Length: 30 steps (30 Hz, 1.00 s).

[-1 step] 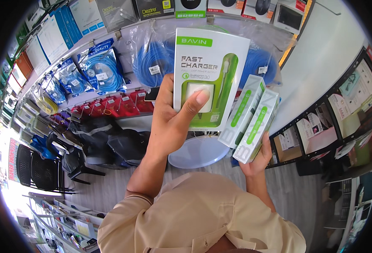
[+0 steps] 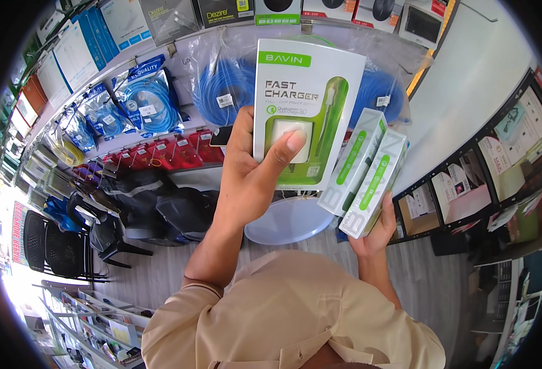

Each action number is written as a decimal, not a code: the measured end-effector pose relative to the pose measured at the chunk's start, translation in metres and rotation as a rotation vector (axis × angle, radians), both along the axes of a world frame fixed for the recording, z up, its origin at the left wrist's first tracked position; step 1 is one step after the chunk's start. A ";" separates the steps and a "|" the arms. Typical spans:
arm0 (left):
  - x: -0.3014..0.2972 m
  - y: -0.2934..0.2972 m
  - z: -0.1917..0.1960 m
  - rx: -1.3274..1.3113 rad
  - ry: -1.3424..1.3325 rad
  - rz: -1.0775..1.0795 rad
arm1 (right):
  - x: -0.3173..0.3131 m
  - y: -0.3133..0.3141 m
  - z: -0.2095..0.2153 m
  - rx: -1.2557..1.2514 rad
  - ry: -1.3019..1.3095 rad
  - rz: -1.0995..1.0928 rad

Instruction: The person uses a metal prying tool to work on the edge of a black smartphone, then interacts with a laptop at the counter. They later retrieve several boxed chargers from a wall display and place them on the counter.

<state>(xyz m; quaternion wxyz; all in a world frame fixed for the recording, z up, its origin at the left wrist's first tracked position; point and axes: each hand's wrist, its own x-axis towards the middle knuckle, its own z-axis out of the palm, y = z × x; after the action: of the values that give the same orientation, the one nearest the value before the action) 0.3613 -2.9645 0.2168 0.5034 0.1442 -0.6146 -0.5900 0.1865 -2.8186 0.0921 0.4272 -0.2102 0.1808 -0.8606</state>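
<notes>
My left hand (image 2: 249,172) grips a white and green phone charger box (image 2: 304,77), held upright with its front toward me. The thumb presses on the white plug behind the box's window, and a white cable shows in a slot beside it. The fingers behind the box are hidden. To the right, my right hand (image 2: 376,230) is closed around two slim charger boxes, held side by side and tilted. The left one (image 2: 352,157) and the right one (image 2: 378,184) are both white-grey with a green stripe. The upper left slim box sits close against the large box's lower right edge.
Bagged blue cable coils (image 2: 221,92) and smaller cable packs (image 2: 148,101) hang on the display wall ahead. Boxed goods (image 2: 277,12) line the shelf above. Below are a round translucent lid-like disc (image 2: 289,221), black bags (image 2: 185,212) and black chairs (image 2: 62,249). A framed display case (image 2: 461,190) stands right.
</notes>
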 end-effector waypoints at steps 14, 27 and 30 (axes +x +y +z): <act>-0.012 -0.022 -0.070 -0.231 -0.148 0.143 | -0.021 0.005 0.009 0.093 0.114 -0.087; -0.025 -0.011 -0.099 -0.235 -0.313 -0.023 | -0.003 0.003 0.041 0.314 0.484 -0.146; -0.026 -0.010 -0.102 -0.227 -0.307 -0.022 | 0.001 0.005 0.046 0.323 0.509 -0.170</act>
<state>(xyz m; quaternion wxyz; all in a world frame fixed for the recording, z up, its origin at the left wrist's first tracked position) 0.3350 -2.9745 0.1149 0.4102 0.1683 -0.7484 -0.4933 0.1870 -2.8131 0.1383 0.3228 -0.3323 0.4333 -0.7730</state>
